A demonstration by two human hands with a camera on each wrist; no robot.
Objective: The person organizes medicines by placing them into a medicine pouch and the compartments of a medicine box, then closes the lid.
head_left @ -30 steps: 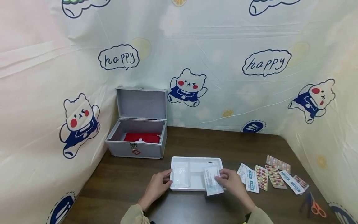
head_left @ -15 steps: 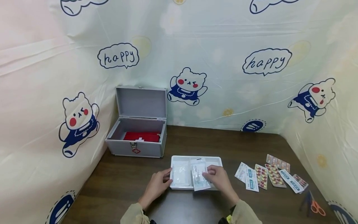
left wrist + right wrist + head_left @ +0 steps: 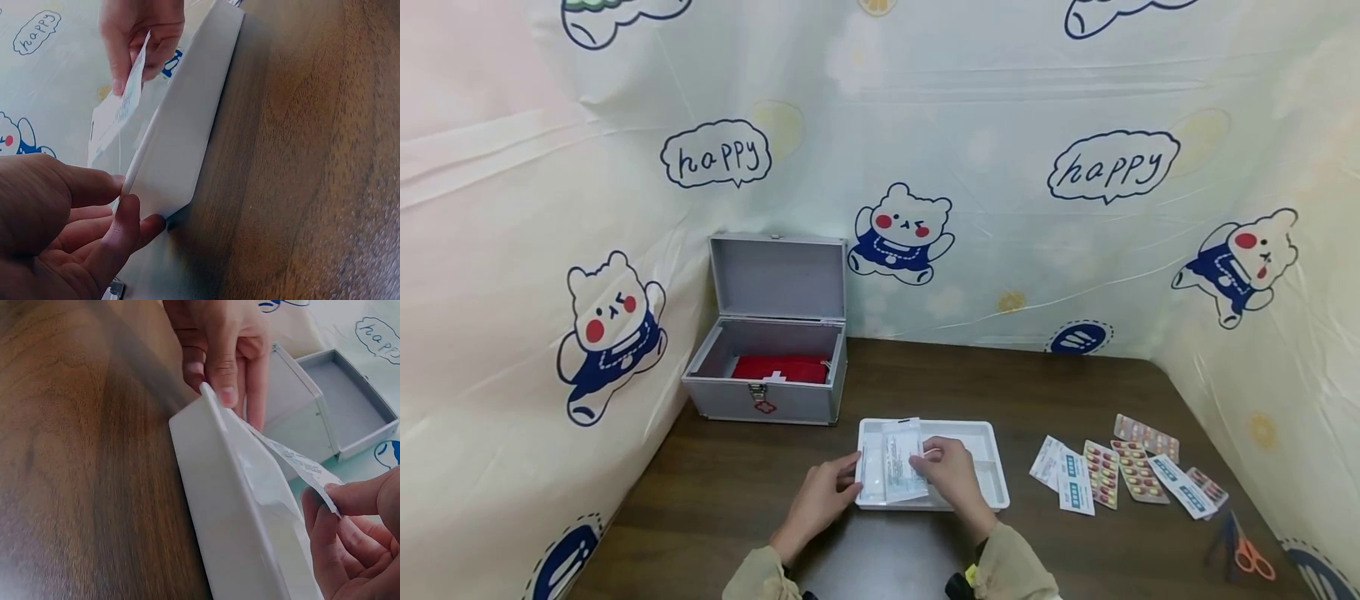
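A white divided tray (image 3: pixel 988 437) rests on the table, its near left corner pinched between the thumb and fingers of my left hand (image 3: pixel 820 497). My right hand (image 3: pixel 953 479) pinches the right edge of a flat packet (image 3: pixel 902 467) with printed text. The packet is over the tray's left compartment, tilted with its right edge raised, as the right wrist view shows. Beneath it lies a clear plastic packet (image 3: pixel 872 471), partly covered. In the left wrist view, the fingers (image 3: pixel 128 215) of my left hand grip the tray's rim.
An open grey metal case (image 3: pixel 767 403) stands back left with a red pouch (image 3: pixel 786 369) inside. On the right lie several capsule blister packs (image 3: pixel 1138 479) and white-and-blue packets (image 3: pixel 1076 483). Orange-handled scissors (image 3: pixel 1251 557) are near the right table edge. A printed curtain encloses the table.
My right hand has carried the printed packet leftward, from the tray's right part to over its left compartment. The tray's right end has swung slightly outward. My left hand has stayed at the rim.
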